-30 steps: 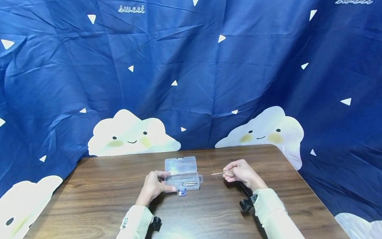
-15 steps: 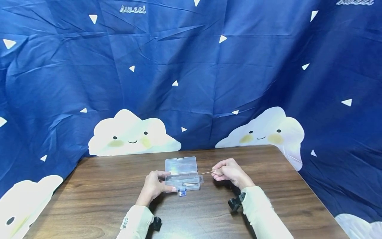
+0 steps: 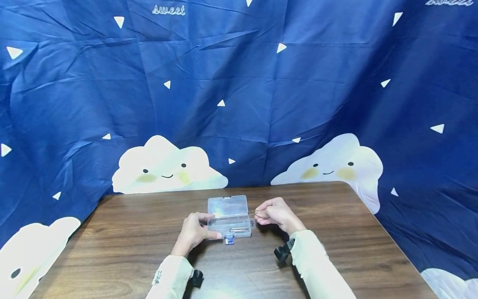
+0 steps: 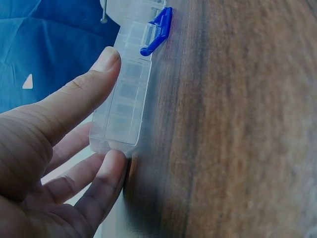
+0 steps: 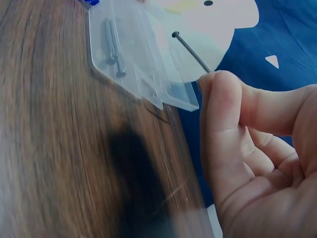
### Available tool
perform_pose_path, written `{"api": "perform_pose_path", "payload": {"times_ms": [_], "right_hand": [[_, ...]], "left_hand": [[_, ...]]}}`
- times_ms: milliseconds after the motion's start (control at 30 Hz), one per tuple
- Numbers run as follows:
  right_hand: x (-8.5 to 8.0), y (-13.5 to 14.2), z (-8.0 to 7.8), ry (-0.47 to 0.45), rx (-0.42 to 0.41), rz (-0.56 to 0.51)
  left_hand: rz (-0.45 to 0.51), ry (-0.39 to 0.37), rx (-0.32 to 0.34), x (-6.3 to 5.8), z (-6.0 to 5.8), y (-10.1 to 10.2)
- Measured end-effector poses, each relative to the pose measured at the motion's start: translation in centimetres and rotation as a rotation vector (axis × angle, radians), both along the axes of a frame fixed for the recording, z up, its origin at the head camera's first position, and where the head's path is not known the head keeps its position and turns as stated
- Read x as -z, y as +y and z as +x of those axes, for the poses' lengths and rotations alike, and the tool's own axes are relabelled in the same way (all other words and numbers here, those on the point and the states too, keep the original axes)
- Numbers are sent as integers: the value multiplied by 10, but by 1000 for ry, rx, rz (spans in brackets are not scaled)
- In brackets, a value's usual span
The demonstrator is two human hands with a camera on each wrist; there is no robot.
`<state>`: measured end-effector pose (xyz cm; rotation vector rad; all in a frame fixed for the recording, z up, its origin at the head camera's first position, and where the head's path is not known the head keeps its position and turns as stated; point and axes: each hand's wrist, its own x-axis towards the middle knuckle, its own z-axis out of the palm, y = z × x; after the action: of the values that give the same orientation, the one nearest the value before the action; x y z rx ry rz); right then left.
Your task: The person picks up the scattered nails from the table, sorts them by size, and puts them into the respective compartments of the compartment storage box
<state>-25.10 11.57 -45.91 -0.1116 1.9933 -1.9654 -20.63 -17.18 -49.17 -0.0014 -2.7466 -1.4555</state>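
A clear plastic compartment box (image 3: 220,227) lies on the table with its lid (image 3: 231,205) swung back. My left hand (image 3: 194,233) grips the box's left end, thumb along the front wall and fingers at the end and back. The blue latch (image 4: 161,32) hangs down at the box's front. Between thumb and forefinger, my right hand (image 3: 278,216) pinches a thin metal nail (image 5: 192,52). The nail's flat head points toward the box and hangs above its right end in the right wrist view; its other end is hidden by the fingertips. Several similar nails (image 5: 114,49) lie inside the box.
The brown wooden table (image 3: 130,249) extends around the box on all sides. Behind it hangs a blue curtain (image 3: 246,104) with white clouds and triangles. A hang tab (image 3: 253,224) juts from the box's right end.
My right hand has moved left with the nail, from well right of the box to just beside its right end. The left hand keeps its grip on the box.
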Motion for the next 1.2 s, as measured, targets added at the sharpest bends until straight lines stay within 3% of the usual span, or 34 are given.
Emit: {"api": "perform_pose_path", "payload": {"times_ms": [633, 1200], "right_hand": [[3, -56, 4, 91, -6, 151], [0, -51, 8, 99, -7, 195]], "left_hand": [[13, 11, 5, -2, 1, -1], [4, 0, -8, 0, 1, 0]]}}
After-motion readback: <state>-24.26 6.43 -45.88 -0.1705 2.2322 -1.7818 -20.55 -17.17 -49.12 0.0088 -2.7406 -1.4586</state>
